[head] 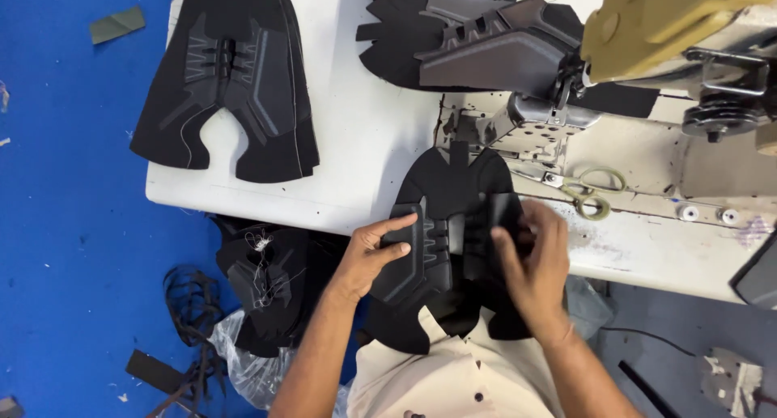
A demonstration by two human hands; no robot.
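A person sits at a white work table (pixel 356 143) and looks down at both hands. The left hand (pixel 374 252) lies on the left side of a flat black shoe top piece with raised grey ribs (pixel 441 224). Its fingers are stretched out and press down on the piece, with the first finger pointing across a grey panel. It is not closed around anything. The right hand (pixel 532 260) grips the right side of the same piece. The thumb sits on top and the other fingers curl over the edge, so that side bends up a little.

The shoe top piece lies at the near edge of the table, partly over the person's lap, right in front of a cream shirt (pixel 453 377). Its far tip points at the base of a sewing machine with a tan-yellow arm (pixel 664 21).

A pair of scissors with pale green handles (pixel 589 191) lies on the table just past the right hand, not touching it. A stack of the same black pieces (pixel 231 78) sits well apart on the far left of the table. More black pieces (pixel 486 46) rest by the machine. On the blue floor (pixel 65 224), a pile of black scraps (pixel 271 284) lies beside the left arm.
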